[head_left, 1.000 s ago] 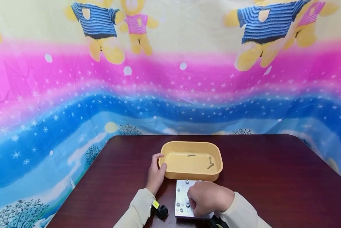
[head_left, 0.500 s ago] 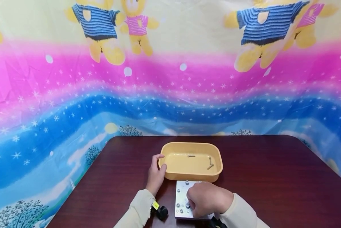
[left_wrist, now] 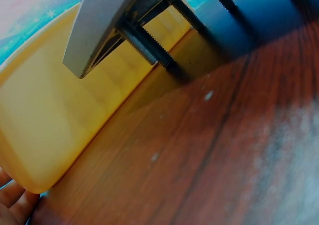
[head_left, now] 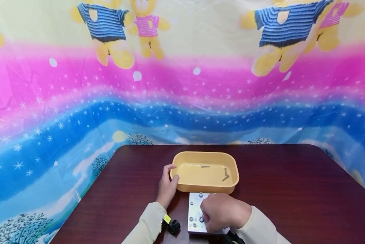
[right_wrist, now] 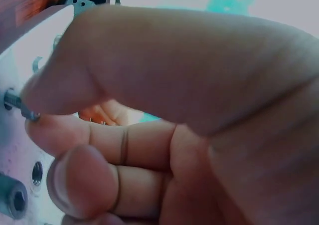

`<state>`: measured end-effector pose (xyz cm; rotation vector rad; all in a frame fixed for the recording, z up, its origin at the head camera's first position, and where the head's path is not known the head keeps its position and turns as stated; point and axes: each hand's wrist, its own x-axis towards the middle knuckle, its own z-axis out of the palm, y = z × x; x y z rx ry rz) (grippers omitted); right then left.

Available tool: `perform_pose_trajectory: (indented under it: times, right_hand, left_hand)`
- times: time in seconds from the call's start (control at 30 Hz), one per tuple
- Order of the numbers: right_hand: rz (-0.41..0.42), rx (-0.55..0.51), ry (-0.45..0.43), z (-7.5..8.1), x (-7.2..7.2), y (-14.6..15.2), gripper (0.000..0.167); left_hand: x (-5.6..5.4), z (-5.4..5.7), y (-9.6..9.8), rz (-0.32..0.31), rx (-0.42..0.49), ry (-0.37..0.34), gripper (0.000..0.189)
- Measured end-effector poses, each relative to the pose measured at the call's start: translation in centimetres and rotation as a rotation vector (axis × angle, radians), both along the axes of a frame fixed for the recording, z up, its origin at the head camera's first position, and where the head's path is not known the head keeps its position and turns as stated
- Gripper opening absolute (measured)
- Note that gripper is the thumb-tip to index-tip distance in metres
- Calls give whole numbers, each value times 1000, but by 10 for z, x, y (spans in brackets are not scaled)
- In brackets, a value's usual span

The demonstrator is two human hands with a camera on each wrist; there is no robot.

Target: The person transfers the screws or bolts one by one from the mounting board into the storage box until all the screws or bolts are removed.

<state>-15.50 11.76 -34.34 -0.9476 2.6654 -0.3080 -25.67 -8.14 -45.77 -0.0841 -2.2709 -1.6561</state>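
My right hand is over a silver metal plate, its back hiding much of the right side. In the right wrist view, thumb and index finger pinch a small screw that stands partly out of a hole. Below it are a bare hole and a thick socket-head bolt. Threaded bolt shanks stick out under the plate toward the table. My left hand holds the left end of a yellow tray, thumb at the near rim, fingers round the outside.
Several screws lie in the tray, one of them a slanted screw near its right end. The tray stands just beyond the plate on a dark red wooden table. A printed cloth hangs behind the table's far edge.
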Motion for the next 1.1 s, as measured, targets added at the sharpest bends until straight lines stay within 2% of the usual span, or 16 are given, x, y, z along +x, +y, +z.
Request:
perform_pose_trajectory:
  times: [0.67, 0.9, 1.1]
  right_hand:
    - [2, -76, -5, 10, -6, 7, 21]
    - [4, -140, -84, 15, -9, 10, 20]
    - [24, -209, -75, 19, -14, 13, 20]
  left_hand:
    - [-1, 0, 0, -1, 0, 3, 33]
    - [-1, -1, 0, -4, 10, -3, 34]
    - [-1, -1, -1, 2, 13, 9, 34]
